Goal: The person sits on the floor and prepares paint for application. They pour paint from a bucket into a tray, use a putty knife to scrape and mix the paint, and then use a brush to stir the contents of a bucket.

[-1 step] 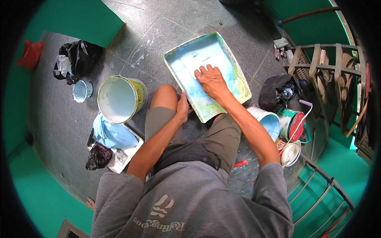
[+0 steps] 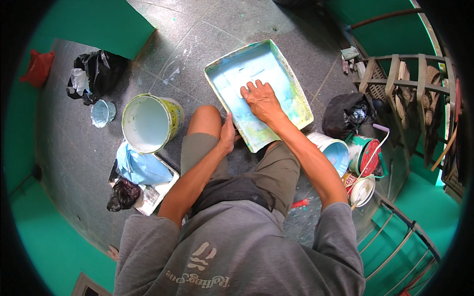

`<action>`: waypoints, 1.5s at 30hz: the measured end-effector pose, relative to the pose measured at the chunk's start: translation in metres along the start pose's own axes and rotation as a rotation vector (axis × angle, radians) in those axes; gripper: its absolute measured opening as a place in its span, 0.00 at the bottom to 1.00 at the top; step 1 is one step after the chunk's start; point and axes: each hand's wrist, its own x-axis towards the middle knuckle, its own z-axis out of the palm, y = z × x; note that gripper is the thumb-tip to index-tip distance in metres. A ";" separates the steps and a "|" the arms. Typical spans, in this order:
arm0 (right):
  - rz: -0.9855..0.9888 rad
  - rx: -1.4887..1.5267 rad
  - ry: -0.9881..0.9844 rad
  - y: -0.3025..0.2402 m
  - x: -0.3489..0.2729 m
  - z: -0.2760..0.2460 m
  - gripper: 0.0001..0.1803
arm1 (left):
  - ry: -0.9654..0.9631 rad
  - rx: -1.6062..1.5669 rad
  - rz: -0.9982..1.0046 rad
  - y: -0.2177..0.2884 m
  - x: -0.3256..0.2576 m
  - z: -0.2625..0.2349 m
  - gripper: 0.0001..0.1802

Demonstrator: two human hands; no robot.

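A rectangular paint tray point(image 2: 291, 91) with a pale blue inside and yellow-green smears is tilted over my knees, its near end by my right thigh. My left hand point(image 2: 227, 134) grips its left edge, with the thumb along the side and part of the fingers hidden behind the tray. Inside, my right hand point(image 2: 260, 101) reaches down with bent, slightly spread fingers, their tips at the paint-coated floor of the tray. Nothing shows in that hand, though its palm side is hidden.
Left of me stand a bucket of pale paint point(image 2: 148, 123), a small cup point(image 2: 102, 113), a black bag point(image 2: 101, 74) and a shallow tray with a blue bag point(image 2: 140, 165). A white bucket point(image 2: 337, 155), paint cans point(image 2: 369, 158) and a shoe rack point(image 2: 419, 81) stand on the right.
My right hand has shifted very slightly to the left inside the tray. My left hand and the tray stay essentially where they were.
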 end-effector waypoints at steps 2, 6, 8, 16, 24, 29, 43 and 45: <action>-0.014 -0.003 0.031 -0.008 0.006 0.011 0.07 | -0.004 -0.010 -0.014 0.002 -0.001 0.002 0.33; -0.086 -0.017 0.050 -0.019 0.006 0.016 0.06 | 0.011 0.016 -0.028 0.003 -0.001 -0.001 0.33; -0.127 -0.021 0.040 -0.022 0.000 0.012 0.06 | -0.013 0.004 -0.006 0.004 -0.004 0.001 0.36; -0.092 -0.037 0.001 0.019 -0.035 -0.007 0.07 | -0.010 0.001 -0.003 0.006 -0.007 0.007 0.34; 0.442 0.296 0.223 0.069 -0.054 0.017 0.13 | 0.015 0.042 -0.030 0.015 -0.016 0.010 0.38; 0.831 0.583 0.347 0.054 -0.055 0.049 0.13 | 0.113 0.384 0.000 0.028 -0.027 -0.002 0.39; 1.087 0.909 0.371 0.005 -0.064 0.068 0.13 | 0.679 0.268 0.229 0.068 -0.160 -0.107 0.17; 1.090 0.940 0.318 -0.001 -0.064 0.057 0.13 | 0.670 0.298 0.274 0.069 -0.159 -0.112 0.19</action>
